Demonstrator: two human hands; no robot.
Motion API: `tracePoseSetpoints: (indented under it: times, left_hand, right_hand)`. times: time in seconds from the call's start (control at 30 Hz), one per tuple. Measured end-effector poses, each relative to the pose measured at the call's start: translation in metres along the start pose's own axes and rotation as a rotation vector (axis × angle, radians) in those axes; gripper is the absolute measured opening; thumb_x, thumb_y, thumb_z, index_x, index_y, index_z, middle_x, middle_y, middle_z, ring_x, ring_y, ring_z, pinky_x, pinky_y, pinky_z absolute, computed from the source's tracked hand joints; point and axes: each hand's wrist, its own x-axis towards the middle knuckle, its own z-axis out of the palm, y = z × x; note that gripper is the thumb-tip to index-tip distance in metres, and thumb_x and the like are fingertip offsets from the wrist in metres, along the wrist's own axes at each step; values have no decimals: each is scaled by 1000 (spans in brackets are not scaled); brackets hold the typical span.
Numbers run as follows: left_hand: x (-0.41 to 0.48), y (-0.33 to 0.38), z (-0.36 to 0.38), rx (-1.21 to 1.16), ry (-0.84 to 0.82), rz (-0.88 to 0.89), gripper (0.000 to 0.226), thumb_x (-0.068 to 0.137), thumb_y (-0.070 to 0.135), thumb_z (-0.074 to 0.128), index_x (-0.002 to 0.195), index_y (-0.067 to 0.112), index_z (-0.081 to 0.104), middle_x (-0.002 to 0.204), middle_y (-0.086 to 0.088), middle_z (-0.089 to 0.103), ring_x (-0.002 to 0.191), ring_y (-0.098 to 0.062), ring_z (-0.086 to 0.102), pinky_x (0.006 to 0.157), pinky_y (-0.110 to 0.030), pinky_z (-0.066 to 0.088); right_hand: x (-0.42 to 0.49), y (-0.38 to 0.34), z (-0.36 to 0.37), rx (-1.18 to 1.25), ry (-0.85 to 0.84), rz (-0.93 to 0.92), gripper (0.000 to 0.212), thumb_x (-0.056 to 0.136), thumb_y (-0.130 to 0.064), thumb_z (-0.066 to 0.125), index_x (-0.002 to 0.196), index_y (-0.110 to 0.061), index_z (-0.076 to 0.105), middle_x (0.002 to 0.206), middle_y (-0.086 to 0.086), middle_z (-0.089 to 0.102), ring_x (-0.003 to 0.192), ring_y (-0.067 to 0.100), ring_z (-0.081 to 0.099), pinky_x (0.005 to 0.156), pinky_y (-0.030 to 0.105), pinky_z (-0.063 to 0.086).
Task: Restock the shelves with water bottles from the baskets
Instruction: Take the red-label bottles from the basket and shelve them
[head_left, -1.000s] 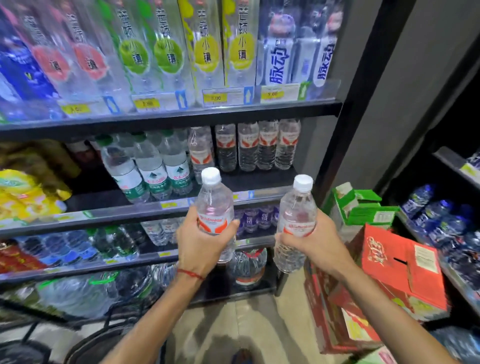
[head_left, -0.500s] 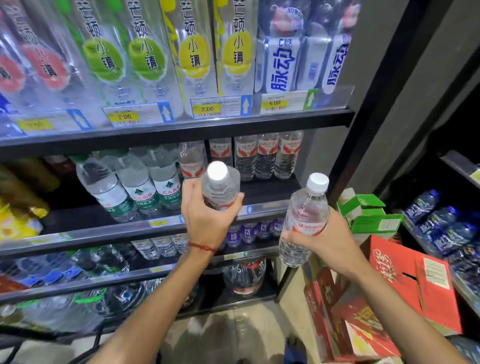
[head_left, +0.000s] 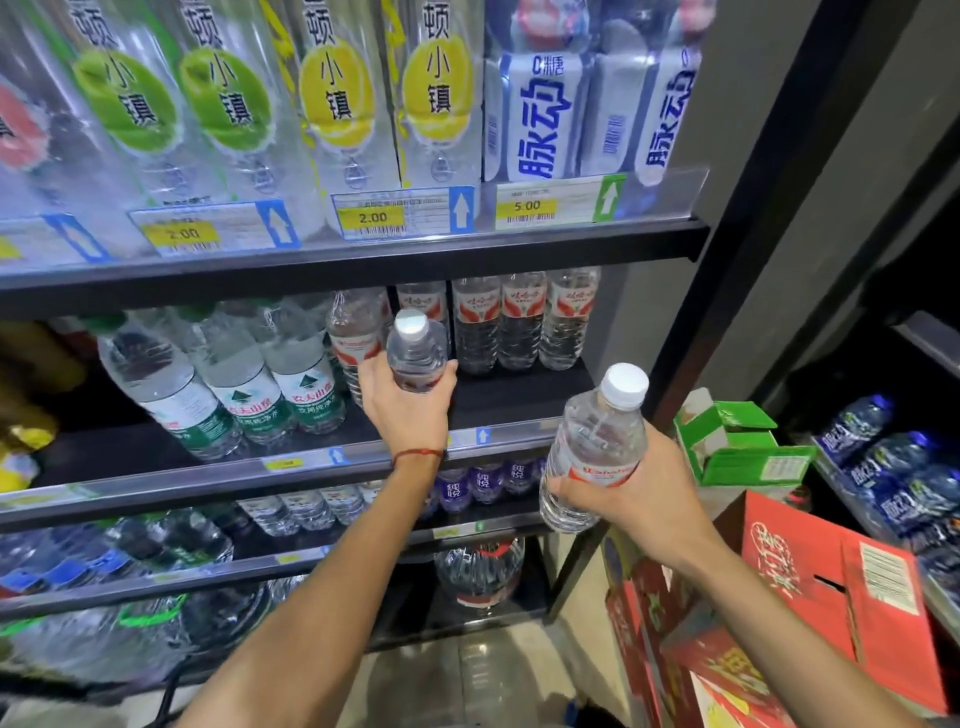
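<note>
1. The left hand (head_left: 408, 410) is clamped round the lower body of a white-capped water bottle (head_left: 415, 353), thumb on its left flank, fingers on its right; a red string bracelet (head_left: 418, 453) circles the wrist.
2. That bottle tips its cap toward the camera; it is held over the dark middle shelf (head_left: 519, 400), just in front of the red-labelled bottles (head_left: 522, 322) that stand at the back.
3. The right hand (head_left: 639, 499) grips a second water bottle (head_left: 597, 452) from the right and from below, fingers curled under its lower half; the cap leans up and to the right.
4. This second bottle is outside the shelving, lower than the first and to its right, in front of the shelf's front edge near the black upright post (head_left: 691, 332).
5. Green-labelled bottles (head_left: 306, 379) fill the left part of the middle shelf, just beside the red-labelled ones.
6. On the shelf above stand tall bottles with lime and lemon labels; yellow price tags (head_left: 371, 215) read 2.00 and 5.00.
7. An open green carton (head_left: 743, 447) sits right of the right hand; red cartons (head_left: 831, 597) lie below the forearm.
</note>
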Motion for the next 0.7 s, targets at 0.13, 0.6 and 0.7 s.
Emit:
tracePoseSetpoints:
  times: [0.13,0.6,0.7]
  left_hand:
    - [2,-3,14,86,32,22,50,66,25,96,96,0,64,102,-16,59,90,-3,43,88,-6,32]
    - [-21,-161,108,38,156,-487,128,47,100,63,130,2,53,132,-12,50,131,-33,45,103,-39,44]
    - [-11,-86,83,83,162,-405,84,73,60,81,125,-1,53,133,-14,48,126,-31,44,105,-35,38]
  right_hand:
    - [8,6,2,6,-13,9,55,64,-22,100,109,-25,69,101,-15,78,93,3,74,81,20,55]
    - [11,10,-4,-43,-110,-9,53,63,-21,100,103,-31,66,96,-23,76,88,-4,71,75,11,51]
    - [10,14,-8,-44,-111,-15,54,63,-21,100,104,-28,67,97,-19,77,88,-2,72,75,13,51]
